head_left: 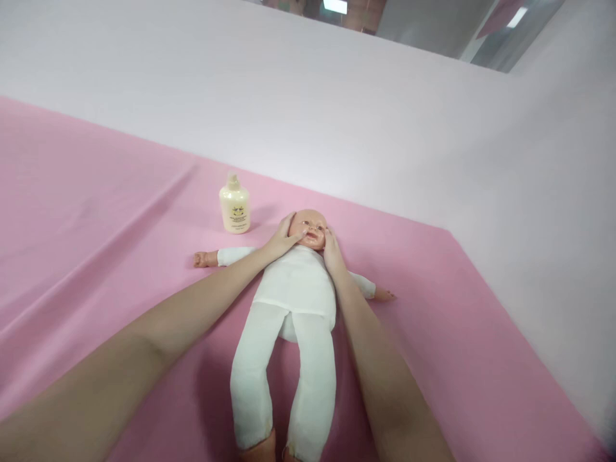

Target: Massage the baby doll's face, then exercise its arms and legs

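Note:
A baby doll in a white suit lies on its back on a pink sheet, head away from me. My left hand rests flat against the left side of the doll's head, fingers stretched along the cheek. My right hand presses against the other cheek with its fingers extended. Both hands cup the face from either side and hold nothing else. A small cream-coloured lotion bottle stands upright just left of the doll's head.
The pink sheet covers the surface up to a white wall behind and at the right. The doll's arms stretch out sideways and its legs point toward me.

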`<state>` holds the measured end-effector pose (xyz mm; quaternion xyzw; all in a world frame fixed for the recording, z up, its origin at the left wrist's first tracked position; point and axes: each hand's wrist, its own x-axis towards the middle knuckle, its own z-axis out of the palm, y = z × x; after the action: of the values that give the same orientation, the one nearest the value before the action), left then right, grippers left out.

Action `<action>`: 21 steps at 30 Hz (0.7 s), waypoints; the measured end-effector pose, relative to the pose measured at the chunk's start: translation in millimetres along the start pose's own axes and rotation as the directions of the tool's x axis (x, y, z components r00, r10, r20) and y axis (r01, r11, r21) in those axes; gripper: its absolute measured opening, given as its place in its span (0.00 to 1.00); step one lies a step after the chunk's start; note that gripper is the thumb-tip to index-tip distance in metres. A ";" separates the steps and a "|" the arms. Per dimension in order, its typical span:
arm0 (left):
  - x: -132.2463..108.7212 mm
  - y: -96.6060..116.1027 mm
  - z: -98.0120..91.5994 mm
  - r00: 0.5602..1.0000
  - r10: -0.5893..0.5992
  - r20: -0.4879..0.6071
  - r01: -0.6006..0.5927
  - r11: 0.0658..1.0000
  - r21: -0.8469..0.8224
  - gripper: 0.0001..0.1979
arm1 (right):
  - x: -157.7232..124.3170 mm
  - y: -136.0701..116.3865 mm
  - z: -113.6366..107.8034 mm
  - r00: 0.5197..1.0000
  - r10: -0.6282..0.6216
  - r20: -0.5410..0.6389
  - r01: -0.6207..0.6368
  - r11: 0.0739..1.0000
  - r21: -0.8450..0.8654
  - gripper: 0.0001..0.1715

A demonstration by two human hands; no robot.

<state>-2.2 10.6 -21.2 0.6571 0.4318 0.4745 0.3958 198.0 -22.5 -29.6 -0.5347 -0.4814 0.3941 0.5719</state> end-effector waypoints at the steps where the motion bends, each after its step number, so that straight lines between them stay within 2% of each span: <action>1: 0.2 -0.5 -0.1 1.000 0.003 0.003 -0.003 1.000 0.001 0.48 | 0.9 0.9 -0.1 1.000 -0.001 0.003 0.001 1.000 0.015 0.35; 13: 2.1 -4.0 1.3 1.000 -0.018 -0.020 0.018 0.999 -0.028 0.45 | 0.2 -2.2 2.6 1.000 0.015 0.012 -0.016 0.999 0.047 0.33; 21: 3.4 -6.6 3.6 0.999 -0.003 -0.035 0.002 1.000 -0.018 0.44 | 2.0 -1.5 -2.3 1.000 0.016 -0.006 -0.016 0.999 -0.032 0.38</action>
<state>0.6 15.5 -27.2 0.6445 0.4353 0.4893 0.3946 200.6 -21.3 -27.8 -0.5488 -0.4815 0.3894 0.5616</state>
